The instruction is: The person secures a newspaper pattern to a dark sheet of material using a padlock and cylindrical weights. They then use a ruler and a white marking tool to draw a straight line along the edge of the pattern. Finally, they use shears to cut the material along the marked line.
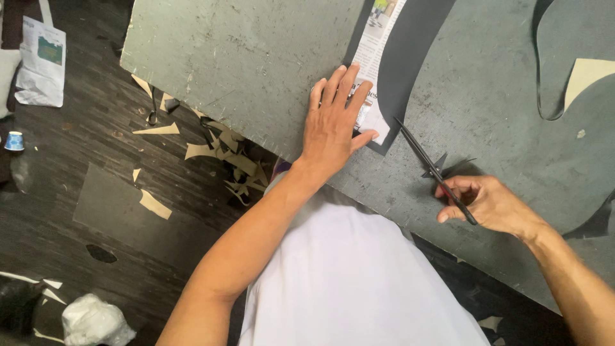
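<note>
We see the left hand (333, 122) lying flat, fingers spread, pressing a newspaper pattern (373, 70) onto a black sheet (410, 57) near the worktop's (256, 57) near edge. The right hand (490, 204) is closed around the handles of black scissors (428, 161), blades pointing at the sheet's lower corner, just beside it. Further right, a tan offcut (586, 75) lies toward the far right corner, well apart. Below the worktop's left edge, tan scraps (221, 150) litter the dark floor (96, 205); a folded newspaper (40, 64) and small blue cup (14, 141) sit further left. Cup's contents: cannot tell.
</note>
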Demonstrator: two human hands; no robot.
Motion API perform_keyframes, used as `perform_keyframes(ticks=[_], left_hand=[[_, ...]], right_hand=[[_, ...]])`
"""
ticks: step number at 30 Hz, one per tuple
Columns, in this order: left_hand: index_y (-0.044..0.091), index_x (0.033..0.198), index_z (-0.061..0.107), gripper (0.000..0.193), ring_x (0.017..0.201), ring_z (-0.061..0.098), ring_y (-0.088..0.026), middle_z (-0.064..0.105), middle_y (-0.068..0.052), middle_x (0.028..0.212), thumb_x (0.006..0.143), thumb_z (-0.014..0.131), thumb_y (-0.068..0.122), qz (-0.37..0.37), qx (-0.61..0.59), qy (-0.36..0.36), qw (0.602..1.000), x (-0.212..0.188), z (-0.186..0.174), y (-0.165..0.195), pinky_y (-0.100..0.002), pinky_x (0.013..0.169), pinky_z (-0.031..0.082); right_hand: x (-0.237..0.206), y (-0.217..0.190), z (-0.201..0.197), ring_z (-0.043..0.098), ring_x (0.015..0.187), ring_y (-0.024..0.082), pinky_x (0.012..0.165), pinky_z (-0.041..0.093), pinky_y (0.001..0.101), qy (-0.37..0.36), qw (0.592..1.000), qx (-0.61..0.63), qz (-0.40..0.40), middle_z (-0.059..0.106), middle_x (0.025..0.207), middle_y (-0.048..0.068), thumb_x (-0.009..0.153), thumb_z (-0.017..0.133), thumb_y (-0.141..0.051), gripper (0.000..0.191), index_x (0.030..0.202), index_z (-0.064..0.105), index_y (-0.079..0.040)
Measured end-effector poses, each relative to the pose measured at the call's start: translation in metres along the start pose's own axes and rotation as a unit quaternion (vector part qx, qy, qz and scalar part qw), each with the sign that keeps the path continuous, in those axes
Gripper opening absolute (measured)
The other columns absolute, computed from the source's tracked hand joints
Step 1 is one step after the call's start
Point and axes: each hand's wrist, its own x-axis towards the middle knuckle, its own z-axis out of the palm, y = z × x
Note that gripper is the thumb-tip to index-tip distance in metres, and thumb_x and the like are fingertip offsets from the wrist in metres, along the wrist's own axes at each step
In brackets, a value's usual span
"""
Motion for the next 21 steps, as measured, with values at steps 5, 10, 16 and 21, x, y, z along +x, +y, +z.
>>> perform_keyframes(ticks=[5,10,16,21], left_hand=[[0.007,0.143,0.049,0.088,0.148,0.031,-0.036,0.034,-0.017,0.158,0.073,0.092,0.038,0.001,0.002,-0.001,1.000,0.000,0.000,0.000,-0.055,0.123,0.025],[0.006,0.144,0.049,0.088,0.148,0.031,-0.035,0.034,-0.017,0.158,0.073,0.091,0.038,0.003,0.000,0.002,1.000,0.000,0.001,0.000,-0.056,0.124,0.025],[0.006,0.143,0.050,0.086,0.149,0.030,-0.036,0.034,-0.017,0.158,0.075,0.091,0.037,0.007,-0.005,0.001,1.000,0.000,0.001,-0.001,-0.056,0.124,0.024],[0.006,0.139,0.052,0.082,0.150,0.030,-0.036,0.034,-0.018,0.158,0.074,0.092,0.036,0.005,-0.018,0.003,1.000,-0.001,0.001,-0.002,-0.056,0.124,0.024]], right_hand=[[0.000,0.000,0.002,0.054,0.057,0.018,0.056,0.040,0.0356,-0.005,1.000,0.025,-0.012,0.056,0.059,0.000,0.055,0.095,-0.042,0.057,0.099,0.079,-0.010],[0.000,-0.002,0.005,0.057,0.060,0.019,0.062,0.043,0.0361,0.005,1.000,-0.002,-0.004,0.060,0.062,0.001,0.056,0.095,-0.044,0.058,0.101,0.078,-0.011],[-0.002,-0.003,0.008,0.060,0.064,0.019,0.063,0.047,0.0384,0.014,1.000,-0.002,0.004,0.059,0.063,0.001,0.056,0.094,-0.045,0.057,0.101,0.078,-0.012],[-0.003,-0.002,0.010,0.056,0.063,0.017,0.061,0.045,0.0355,0.019,0.999,0.012,-0.023,0.058,0.063,-0.001,0.057,0.091,-0.040,0.053,0.098,0.078,-0.010]])
